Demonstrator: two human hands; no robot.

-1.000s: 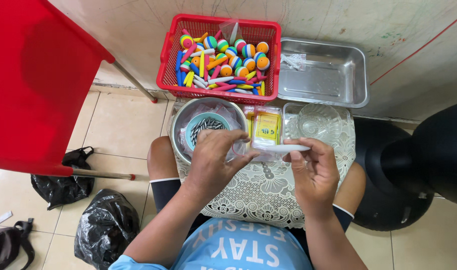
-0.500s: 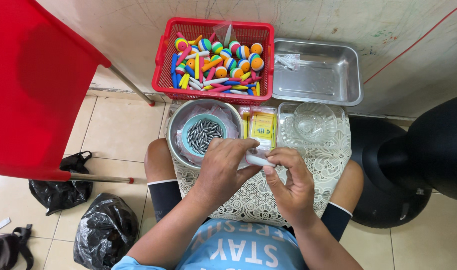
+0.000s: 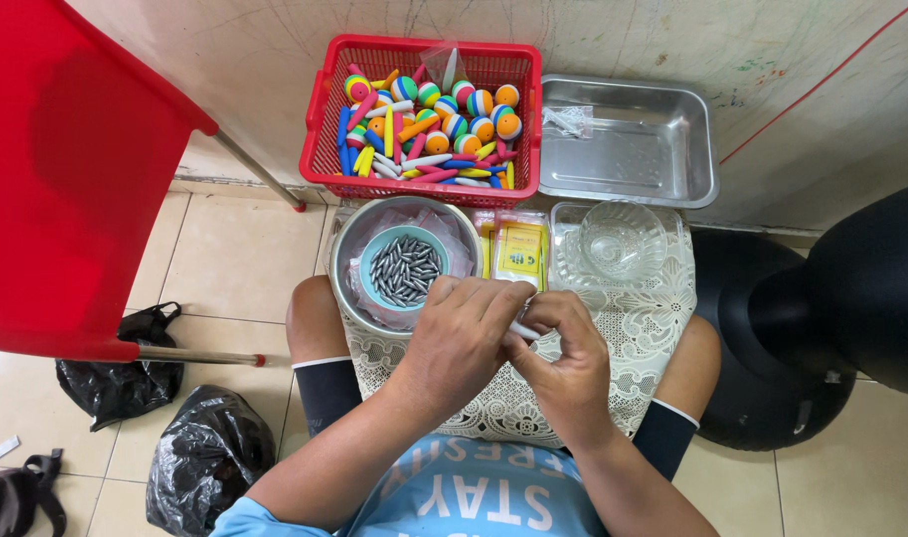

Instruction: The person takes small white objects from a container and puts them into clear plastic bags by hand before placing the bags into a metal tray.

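Note:
My left hand (image 3: pixel 462 338) and my right hand (image 3: pixel 565 356) meet over a white lace cloth (image 3: pixel 641 328) on my lap, both closed on a small white stick-like piece (image 3: pixel 524 329) that shows between the fingers. Just ahead of my left hand, a small teal bowl of grey metal weights (image 3: pixel 405 268) sits inside a larger metal bowl (image 3: pixel 346 261). A yellow packet (image 3: pixel 519 249) lies beside it, and a clear glass bowl (image 3: pixel 622 239) stands to its right.
A red basket (image 3: pixel 325 109) of colourful foam floats stands against the wall, next to a steel tray (image 3: pixel 692 149). A red chair (image 3: pixel 66 169) is at left, black bags (image 3: pixel 205 457) lie on the tiled floor, and a black round object (image 3: pixel 851 298) is at right.
My right hand has moved left and closed in against my left hand; the white piece, earlier held out sideways, is now mostly hidden between the fingers.

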